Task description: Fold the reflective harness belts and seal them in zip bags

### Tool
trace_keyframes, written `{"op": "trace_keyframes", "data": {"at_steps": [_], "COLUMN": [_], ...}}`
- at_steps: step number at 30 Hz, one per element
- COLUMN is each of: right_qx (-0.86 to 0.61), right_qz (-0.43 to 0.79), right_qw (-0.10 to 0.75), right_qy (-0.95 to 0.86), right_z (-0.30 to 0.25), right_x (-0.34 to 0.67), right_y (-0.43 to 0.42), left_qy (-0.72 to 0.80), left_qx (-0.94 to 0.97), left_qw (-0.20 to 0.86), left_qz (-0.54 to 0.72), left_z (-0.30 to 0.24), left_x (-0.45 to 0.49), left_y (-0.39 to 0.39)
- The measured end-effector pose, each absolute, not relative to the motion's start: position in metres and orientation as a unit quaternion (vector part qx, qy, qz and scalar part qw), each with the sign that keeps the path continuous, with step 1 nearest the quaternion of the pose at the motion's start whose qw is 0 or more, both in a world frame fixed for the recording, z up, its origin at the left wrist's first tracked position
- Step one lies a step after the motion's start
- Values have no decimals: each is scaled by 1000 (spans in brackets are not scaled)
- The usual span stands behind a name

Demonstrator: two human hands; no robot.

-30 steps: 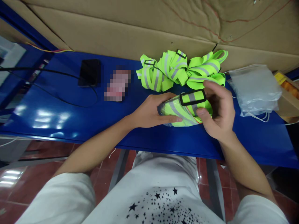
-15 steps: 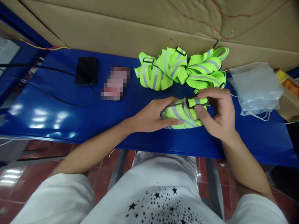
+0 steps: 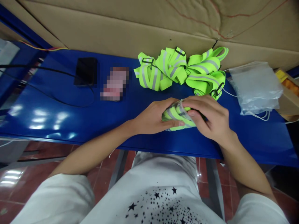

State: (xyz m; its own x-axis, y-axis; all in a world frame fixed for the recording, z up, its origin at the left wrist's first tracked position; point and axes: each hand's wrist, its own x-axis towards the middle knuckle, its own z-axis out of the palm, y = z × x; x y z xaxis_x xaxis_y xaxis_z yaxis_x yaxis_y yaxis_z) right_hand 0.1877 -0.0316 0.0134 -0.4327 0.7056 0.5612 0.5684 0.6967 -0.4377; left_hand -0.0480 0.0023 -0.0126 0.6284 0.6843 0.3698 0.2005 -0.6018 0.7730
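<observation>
Your left hand [image 3: 155, 117] gripped the bagged strap [image 3: 173, 115]; your right hand [image 3: 211, 119] pinched its end, mostly hiding it. Yellow label [image 3: 282, 75] wasn't readable.

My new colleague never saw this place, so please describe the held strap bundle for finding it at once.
Over the front part of the blue table, find the left hand and the right hand. Between them is the held strap bundle, yellow-green with grey stripes. Unlike the loose bundles lying behind, it shows through clear plastic.
</observation>
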Motion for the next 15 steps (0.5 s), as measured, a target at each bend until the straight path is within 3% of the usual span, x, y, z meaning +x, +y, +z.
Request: {"op": "trace_keyframes", "data": {"at_steps": [5, 11, 15], "right_qx": [-388, -309, -364], "right_qz": [98, 144, 154], "right_qw": [433, 353, 324], "right_qy": [-808, -871, -860], "right_z": [23, 33, 45], "right_x": [189, 189, 200], "right_y": [-41, -49, -44], "left_qy": [294, 294, 270], "left_qx": [780, 790, 778], "left_qw": [387, 376, 397], "left_qz": [393, 385, 406], "left_z": [-4, 4, 10], "left_x": [-50, -48, -48], "left_y": [1, -3, -1]}}
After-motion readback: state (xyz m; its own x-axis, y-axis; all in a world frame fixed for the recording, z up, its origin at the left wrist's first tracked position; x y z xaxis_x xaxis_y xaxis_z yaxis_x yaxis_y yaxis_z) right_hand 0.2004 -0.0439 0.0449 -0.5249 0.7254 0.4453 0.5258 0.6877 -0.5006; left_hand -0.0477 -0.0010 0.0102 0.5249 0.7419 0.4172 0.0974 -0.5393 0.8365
